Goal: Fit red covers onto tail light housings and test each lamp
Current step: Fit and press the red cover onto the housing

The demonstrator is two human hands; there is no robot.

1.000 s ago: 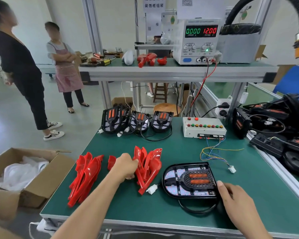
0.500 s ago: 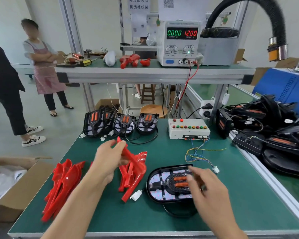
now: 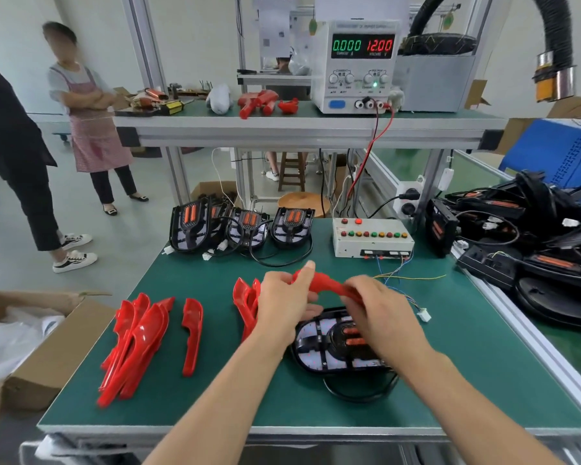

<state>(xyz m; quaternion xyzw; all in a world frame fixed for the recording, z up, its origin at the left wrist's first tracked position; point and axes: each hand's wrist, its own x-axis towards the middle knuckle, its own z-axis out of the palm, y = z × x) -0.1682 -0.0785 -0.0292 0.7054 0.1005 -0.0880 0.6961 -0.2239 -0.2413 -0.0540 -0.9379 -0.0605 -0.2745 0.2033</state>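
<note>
Above housing (image 3: 329, 347), both hands' grip hides red cover (image 3: 329, 286) — blurred

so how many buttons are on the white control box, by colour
On the control box:
red buttons: 5
green buttons: 3
yellow buttons: 3
total: 11

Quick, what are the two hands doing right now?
Left hand: grips one end of the red cover.
Right hand: grips the cover's other end, above the housing.
</note>
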